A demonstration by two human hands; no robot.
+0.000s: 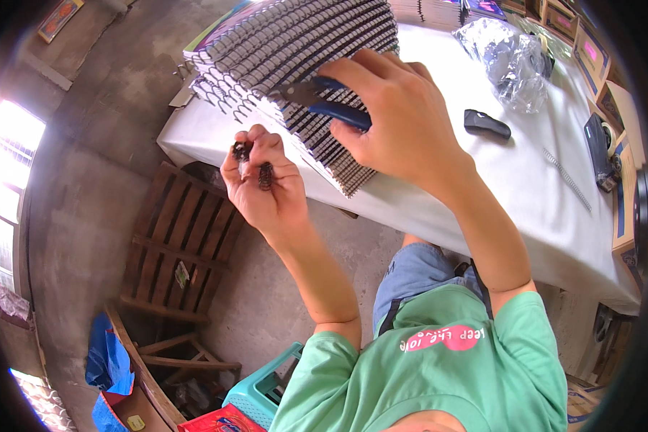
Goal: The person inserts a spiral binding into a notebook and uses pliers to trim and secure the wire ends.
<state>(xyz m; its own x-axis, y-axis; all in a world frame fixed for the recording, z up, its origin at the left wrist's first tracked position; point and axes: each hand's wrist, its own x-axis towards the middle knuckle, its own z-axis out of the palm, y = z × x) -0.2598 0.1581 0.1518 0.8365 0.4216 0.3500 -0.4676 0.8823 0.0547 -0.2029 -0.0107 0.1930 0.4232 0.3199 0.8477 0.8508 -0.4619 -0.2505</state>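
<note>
My right hand (410, 119) grips a pair of blue-handled cutting pliers (342, 114), their metal jaws pointing left at the edge of a tall stack of spiral-bound notebooks (295, 61). Loose coil ends stick out at the stack's left corner. Lower and to the left, my left hand (270, 183) is turned palm up with its fingers curled. Short dark pieces of spiral coil (265, 176) lie in its palm and between its fingertips. Whether the plier jaws touch a coil, I cannot tell.
The notebooks stand on a table with a white cloth (439, 209). On it lie a clear plastic bag (515, 68), a black object (487, 124), a loose coil (567, 180) and a tape dispenser (603, 151). Cardboard boxes (628, 155) line the right. A wooden slatted bench (180, 245) and teal stool (263, 385) stand left.
</note>
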